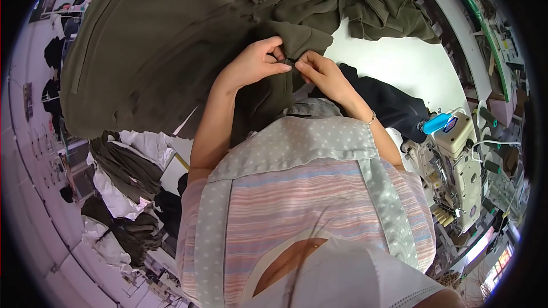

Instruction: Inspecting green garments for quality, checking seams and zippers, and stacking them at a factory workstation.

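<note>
Dark olive fabric (165, 45) spreads in front of me over a white table. My left hand (258, 64) pinches an edge of this fabric, thumb and fingers pressed together. Close beside it, my right hand (323, 74) grips the same edge between thumb and fingertips. The two sets of fingertips almost meet, with a small dark bit of cloth between them; its exact form is too small to make out. A folded flap of the fabric rises just beyond my fingers, and part of it hangs down toward my apron (308, 131).
More crumpled olive cloth (382, 5) lies at the far right of the white table (411, 60). Black fabric (385, 105) is right of my right forearm. A sewing machine (456, 159) with a light-blue object (437, 124) stands at the right. Bundled garments (128, 165) with white sheets lie at left.
</note>
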Action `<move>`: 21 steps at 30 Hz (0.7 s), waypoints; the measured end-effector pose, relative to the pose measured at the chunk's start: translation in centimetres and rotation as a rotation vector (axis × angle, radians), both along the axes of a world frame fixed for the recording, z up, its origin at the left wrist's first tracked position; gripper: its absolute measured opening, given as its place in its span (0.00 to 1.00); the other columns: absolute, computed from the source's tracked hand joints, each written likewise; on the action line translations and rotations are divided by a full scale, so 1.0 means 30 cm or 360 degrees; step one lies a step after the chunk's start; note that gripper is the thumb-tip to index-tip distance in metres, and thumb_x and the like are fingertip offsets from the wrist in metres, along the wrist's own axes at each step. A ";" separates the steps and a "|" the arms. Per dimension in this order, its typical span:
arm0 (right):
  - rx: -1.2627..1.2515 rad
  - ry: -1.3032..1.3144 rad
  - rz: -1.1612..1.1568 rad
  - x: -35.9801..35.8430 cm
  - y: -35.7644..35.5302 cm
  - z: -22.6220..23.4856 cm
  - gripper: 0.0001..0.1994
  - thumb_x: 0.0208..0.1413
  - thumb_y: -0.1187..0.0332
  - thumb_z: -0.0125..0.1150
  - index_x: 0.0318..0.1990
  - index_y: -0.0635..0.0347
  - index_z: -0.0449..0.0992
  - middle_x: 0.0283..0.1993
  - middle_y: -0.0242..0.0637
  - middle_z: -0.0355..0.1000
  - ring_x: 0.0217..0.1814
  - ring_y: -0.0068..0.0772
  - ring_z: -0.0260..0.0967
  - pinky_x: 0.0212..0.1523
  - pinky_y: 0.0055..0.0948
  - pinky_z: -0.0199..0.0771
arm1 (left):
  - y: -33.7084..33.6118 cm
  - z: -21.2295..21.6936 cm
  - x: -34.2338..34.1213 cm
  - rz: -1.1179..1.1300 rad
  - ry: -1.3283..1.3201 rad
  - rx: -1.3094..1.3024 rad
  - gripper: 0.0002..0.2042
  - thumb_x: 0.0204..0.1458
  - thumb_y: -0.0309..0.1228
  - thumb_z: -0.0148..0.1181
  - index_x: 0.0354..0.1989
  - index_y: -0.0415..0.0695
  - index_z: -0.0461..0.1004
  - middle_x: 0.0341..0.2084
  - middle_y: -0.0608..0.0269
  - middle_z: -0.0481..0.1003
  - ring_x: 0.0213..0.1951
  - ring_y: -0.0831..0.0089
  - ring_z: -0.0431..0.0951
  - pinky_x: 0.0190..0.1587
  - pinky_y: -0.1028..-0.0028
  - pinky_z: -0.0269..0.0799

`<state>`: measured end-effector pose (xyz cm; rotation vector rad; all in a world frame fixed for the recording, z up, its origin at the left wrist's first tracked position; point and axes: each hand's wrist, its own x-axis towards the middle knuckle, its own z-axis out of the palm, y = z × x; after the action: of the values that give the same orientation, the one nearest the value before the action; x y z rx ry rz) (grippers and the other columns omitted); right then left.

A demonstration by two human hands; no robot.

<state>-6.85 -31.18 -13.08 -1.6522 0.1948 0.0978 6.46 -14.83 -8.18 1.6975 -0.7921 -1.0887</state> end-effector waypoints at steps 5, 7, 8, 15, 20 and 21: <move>0.0070 0.0052 -0.0041 0.019 0.026 0.010 0.14 0.61 0.60 0.53 0.29 0.61 0.67 0.22 0.26 0.62 0.24 0.16 0.55 0.26 0.20 0.57 | 0.001 -0.017 0.006 -0.0115 0.0057 -0.0012 0.14 0.47 0.18 0.61 0.41 0.38 0.67 0.31 0.68 0.67 0.34 0.84 0.69 0.36 0.82 0.68; 0.0039 0.0047 -0.0110 0.025 0.026 -0.001 0.14 0.59 0.61 0.57 0.28 0.63 0.68 0.19 0.27 0.64 0.21 0.16 0.56 0.24 0.21 0.58 | -0.015 -0.009 0.003 -0.0190 0.0048 -0.0030 0.18 0.47 0.17 0.61 0.48 0.37 0.67 0.30 0.68 0.67 0.33 0.84 0.69 0.37 0.82 0.68; 0.0038 0.0049 -0.0112 0.025 0.023 -0.006 0.14 0.59 0.61 0.57 0.28 0.63 0.68 0.19 0.27 0.64 0.21 0.16 0.56 0.24 0.21 0.58 | -0.017 -0.002 0.001 -0.0192 0.0049 -0.0030 0.18 0.47 0.17 0.61 0.48 0.37 0.67 0.30 0.68 0.67 0.33 0.84 0.69 0.37 0.82 0.68; 0.0668 -0.0065 -0.0367 0.026 0.028 0.026 0.12 0.54 0.64 0.62 0.28 0.62 0.71 0.16 0.23 0.58 0.21 0.11 0.51 0.21 0.19 0.51 | -0.002 0.034 0.016 0.0170 -0.0055 -0.0153 0.35 0.46 0.15 0.60 0.65 0.41 0.55 0.29 0.70 0.66 0.31 0.85 0.67 0.38 0.82 0.68; 0.0062 -0.0308 -0.0036 0.099 -0.010 0.099 0.10 0.51 0.69 0.66 0.29 0.60 0.69 0.19 0.17 0.53 0.22 0.11 0.46 0.22 0.16 0.46 | -0.048 0.129 0.021 0.0414 -0.0116 -0.0673 0.31 0.47 0.18 0.61 0.62 0.46 0.62 0.28 0.69 0.68 0.30 0.84 0.68 0.36 0.82 0.68; -0.0015 -0.0502 -0.0082 0.130 -0.039 0.145 0.11 0.49 0.71 0.67 0.29 0.60 0.68 0.21 0.18 0.54 0.23 0.11 0.46 0.23 0.16 0.46 | -0.050 0.142 0.043 0.0465 -0.0295 -0.0691 0.29 0.47 0.19 0.61 0.60 0.46 0.64 0.28 0.68 0.68 0.31 0.83 0.69 0.38 0.81 0.68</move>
<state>-2.95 -32.35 -8.74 -1.6466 -0.0025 -0.2026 7.74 -16.31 -3.93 1.4926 -0.7976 -0.5189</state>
